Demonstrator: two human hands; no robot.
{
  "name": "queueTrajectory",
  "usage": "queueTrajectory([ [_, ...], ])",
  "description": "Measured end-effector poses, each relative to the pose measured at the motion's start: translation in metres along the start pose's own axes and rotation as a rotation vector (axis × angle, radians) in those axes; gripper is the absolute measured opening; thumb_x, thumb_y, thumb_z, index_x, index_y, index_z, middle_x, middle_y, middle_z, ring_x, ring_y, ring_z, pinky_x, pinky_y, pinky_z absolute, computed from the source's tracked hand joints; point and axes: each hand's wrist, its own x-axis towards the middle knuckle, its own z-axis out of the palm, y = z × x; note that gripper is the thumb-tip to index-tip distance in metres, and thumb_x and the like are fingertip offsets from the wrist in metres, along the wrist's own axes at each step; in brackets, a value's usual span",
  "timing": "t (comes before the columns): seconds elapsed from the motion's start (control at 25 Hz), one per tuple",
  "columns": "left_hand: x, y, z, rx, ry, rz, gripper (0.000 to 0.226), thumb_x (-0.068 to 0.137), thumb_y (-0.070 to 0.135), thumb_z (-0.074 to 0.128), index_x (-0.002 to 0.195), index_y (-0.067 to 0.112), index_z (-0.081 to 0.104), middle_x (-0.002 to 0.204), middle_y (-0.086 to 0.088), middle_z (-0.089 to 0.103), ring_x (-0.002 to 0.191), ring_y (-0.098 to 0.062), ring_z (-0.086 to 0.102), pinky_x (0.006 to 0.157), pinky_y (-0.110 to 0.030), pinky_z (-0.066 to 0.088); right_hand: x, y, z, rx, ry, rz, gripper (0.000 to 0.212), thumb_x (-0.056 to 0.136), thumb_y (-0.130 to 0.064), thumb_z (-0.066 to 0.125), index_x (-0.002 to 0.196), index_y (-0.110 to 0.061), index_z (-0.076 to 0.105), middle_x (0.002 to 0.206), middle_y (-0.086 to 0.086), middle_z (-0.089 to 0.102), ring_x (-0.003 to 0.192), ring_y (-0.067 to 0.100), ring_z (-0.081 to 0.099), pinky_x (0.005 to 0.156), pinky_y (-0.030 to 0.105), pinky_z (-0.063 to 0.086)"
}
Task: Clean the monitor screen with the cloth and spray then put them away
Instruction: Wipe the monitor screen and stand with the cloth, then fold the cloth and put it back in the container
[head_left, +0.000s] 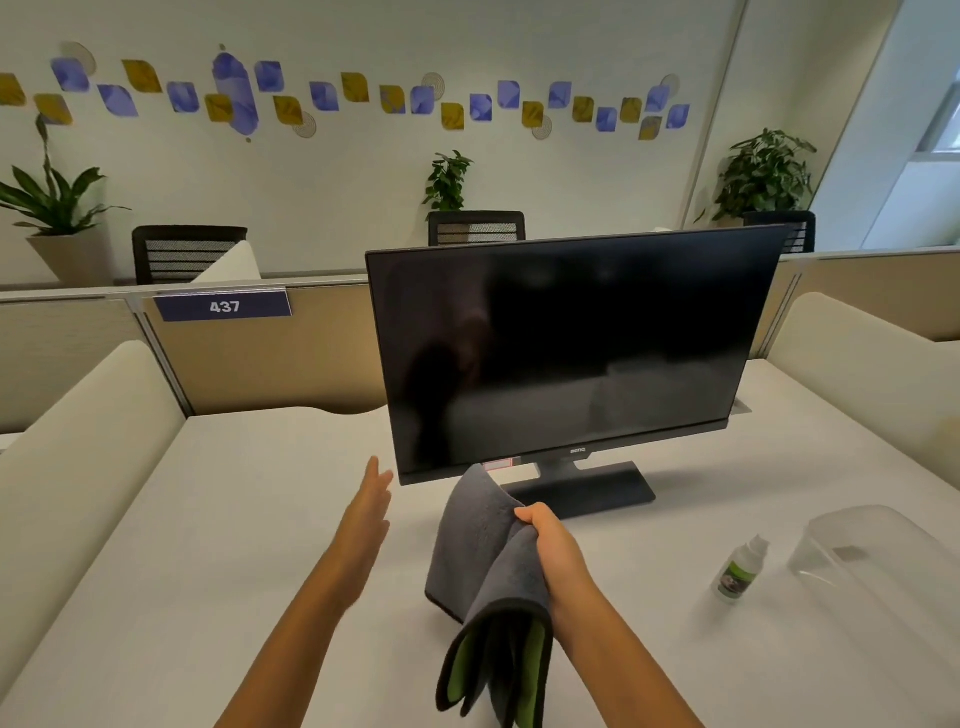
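A black monitor (566, 348) stands on its flat base on the white desk (218, 519), its screen dark. My right hand (553, 551) grips a folded grey cloth (483, 561) with a green inner side, held above the desk in front of the monitor's lower left corner. My left hand (369, 499) hovers with straight fingers just left of that corner, holding nothing. A small white spray bottle (737, 569) with a green label stands on the desk to the right.
A clear plastic container (852, 566) lies at the right, next to the bottle. Cream padded dividers (78, 447) flank the desk on both sides. A beige partition with a "437" sign (223, 306) runs behind. Chairs and plants stand beyond.
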Motion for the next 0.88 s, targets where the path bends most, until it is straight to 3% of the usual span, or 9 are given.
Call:
queueTrajectory([
  [0.04, -0.012, -0.010, 0.008, -0.046, 0.077, -0.097, 0.057, 0.095, 0.047, 0.028, 0.147, 0.033, 0.010, 0.158, 0.002, 0.012, 0.144, -0.022, 0.015, 0.115, -0.044, 0.017, -0.006, -0.001, -0.005, 0.053, -0.020, 0.054, 0.027, 0.098, -0.033, 0.040, 0.089, -0.011, 0.053, 0.081, 0.008, 0.057, 0.072, 0.019, 0.054, 0.058, 0.027, 0.045],
  [0.2, -0.050, -0.037, 0.049, -0.225, 0.081, -0.351, 0.064, 0.092, 0.050, 0.040, 0.147, 0.034, 0.010, 0.158, 0.002, 0.012, 0.144, -0.025, 0.015, 0.114, -0.048, 0.017, -0.015, -0.005, -0.036, 0.108, -0.060, 0.046, 0.025, 0.096, -0.034, 0.042, 0.091, -0.013, 0.056, 0.087, 0.010, 0.062, 0.079, 0.024, 0.060, 0.058, 0.029, 0.048],
  [0.32, -0.067, -0.043, 0.093, -0.590, 0.071, -0.547, 0.057, 0.090, 0.045, 0.050, 0.140, 0.020, 0.037, 0.143, -0.007, 0.044, 0.131, -0.032, 0.039, 0.103, -0.049, 0.036, -0.022, -0.010, -0.061, 0.217, -0.143, 0.020, 0.027, 0.092, -0.033, 0.045, 0.101, -0.011, 0.060, 0.095, 0.013, 0.066, 0.086, 0.029, 0.062, 0.064, 0.033, 0.051],
  [0.44, -0.085, -0.040, 0.137, -0.844, 0.005, -0.638, 0.043, 0.092, 0.037, 0.049, 0.119, 0.006, 0.056, 0.103, -0.016, 0.071, 0.104, -0.034, 0.059, 0.080, -0.045, 0.047, -0.029, -0.016, -0.096, 0.253, -0.223, 0.010, 0.027, 0.095, -0.032, 0.042, 0.098, -0.012, 0.060, 0.087, 0.013, 0.069, 0.083, 0.028, 0.064, 0.065, 0.035, 0.052],
  [0.52, -0.092, -0.046, 0.153, -0.798, 0.056, -0.588, 0.037, 0.090, 0.026, 0.054, 0.117, 0.000, 0.057, 0.099, -0.019, 0.071, 0.101, -0.037, 0.060, 0.083, -0.045, 0.048, -0.030, -0.021, -0.128, 0.266, -0.199, -0.087, 0.021, 0.094, -0.023, 0.045, 0.091, -0.008, 0.059, 0.079, 0.013, 0.068, 0.074, 0.026, 0.064, 0.062, 0.035, 0.052],
  [0.6, -0.099, -0.055, 0.166, -0.637, 0.126, -0.497, 0.035, 0.083, 0.017, 0.063, 0.114, 0.001, 0.059, 0.100, -0.020, 0.071, 0.095, -0.038, 0.066, 0.076, -0.042, 0.053, -0.027, -0.023, -0.164, 0.259, -0.153, -0.121, 0.017, 0.093, -0.017, 0.047, 0.088, -0.005, 0.059, 0.084, 0.014, 0.064, 0.076, 0.028, 0.061, 0.065, 0.035, 0.050],
  [0.72, -0.111, -0.063, 0.184, -0.409, 0.172, -0.364, 0.042, 0.078, 0.012, 0.070, 0.118, 0.013, 0.055, 0.097, -0.013, 0.073, 0.087, -0.030, 0.071, 0.069, -0.035, 0.056, -0.021, -0.009, -0.205, 0.178, -0.160, 0.056, 0.025, 0.092, -0.026, 0.051, 0.091, -0.004, 0.063, 0.078, 0.017, 0.071, 0.077, 0.030, 0.063, 0.067, 0.036, 0.049],
  [0.8, -0.117, -0.069, 0.198, -0.288, 0.174, -0.302, 0.056, 0.076, 0.013, 0.074, 0.125, 0.021, 0.048, 0.103, -0.009, 0.072, 0.092, -0.026, 0.070, 0.078, -0.036, 0.055, -0.014, 0.008, -0.231, 0.222, -0.246, 0.159, 0.029, 0.086, -0.028, 0.061, 0.099, -0.003, 0.070, 0.091, 0.018, 0.073, 0.085, 0.034, 0.068, 0.075, 0.039, 0.051],
  [0.88, -0.122, -0.072, 0.213, -0.221, 0.173, -0.252, 0.062, 0.076, 0.013, 0.074, 0.128, 0.027, 0.042, 0.107, -0.006, 0.070, 0.094, -0.023, 0.069, 0.082, -0.038, 0.054, -0.005, 0.022, -0.259, 0.179, -0.375, 0.120, 0.033, 0.081, -0.019, 0.069, 0.112, -0.007, 0.068, 0.112, 0.017, 0.068, 0.103, 0.031, 0.066, 0.085, 0.039, 0.051],
])
